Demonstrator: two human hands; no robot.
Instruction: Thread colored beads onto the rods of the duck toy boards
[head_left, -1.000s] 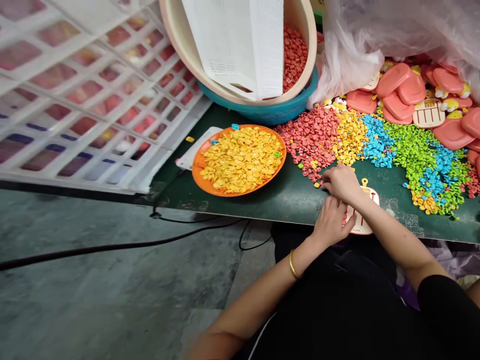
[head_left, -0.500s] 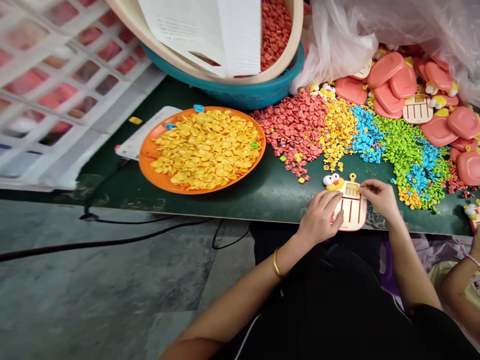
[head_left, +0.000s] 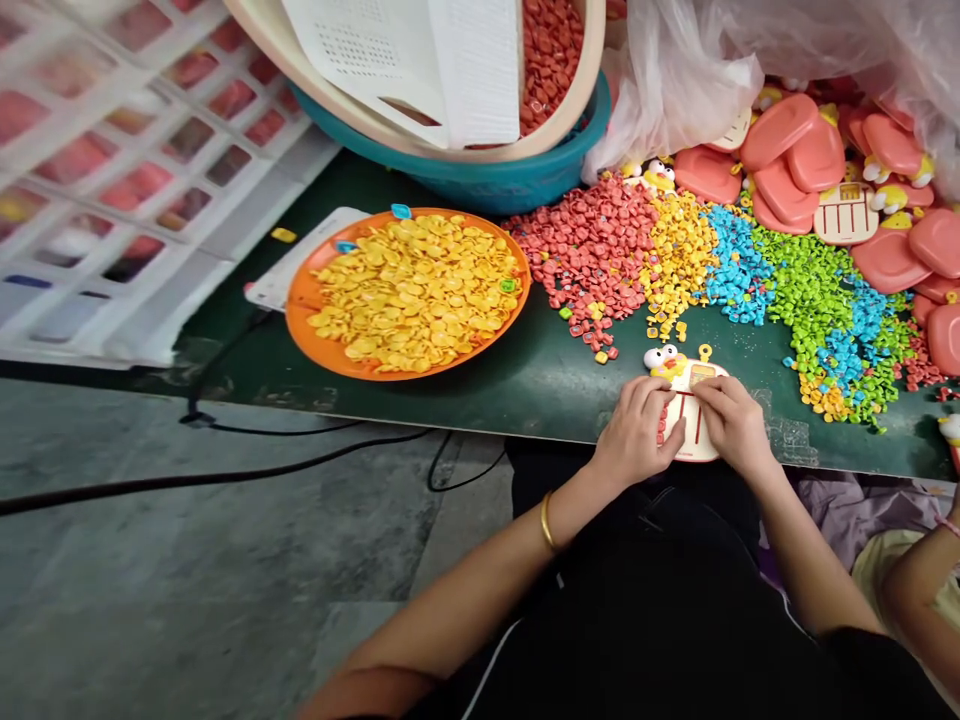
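Observation:
A cream toy board [head_left: 691, 440] with red slots and a duck-like head with bulging eyes [head_left: 664, 358] lies at the table's near edge. A small yellow loop sticks up from its top. My left hand [head_left: 634, 430] is closed over the board's left side, fingertips near the upper slot line and thumb on its face. Red pieces show in the left slot beside that thumb. Over the board's right half, my right hand [head_left: 733, 425] has its fingertips pinched together near the slot tops; whatever they hold is hidden.
Piles of small red pieces [head_left: 592, 240], yellow pieces [head_left: 679, 250], blue pieces [head_left: 739, 265] and green pieces [head_left: 806, 285] lie beyond the board. An orange plate [head_left: 300, 300] of yellow pieces stands left. Behind are a teal basin [head_left: 480, 185], coral toy parts [head_left: 784, 140] and a white crate [head_left: 150, 290].
My right hand has moved left and nearer, from the board's upper right edge onto its slots, covering the right side. My left hand stays on the board.

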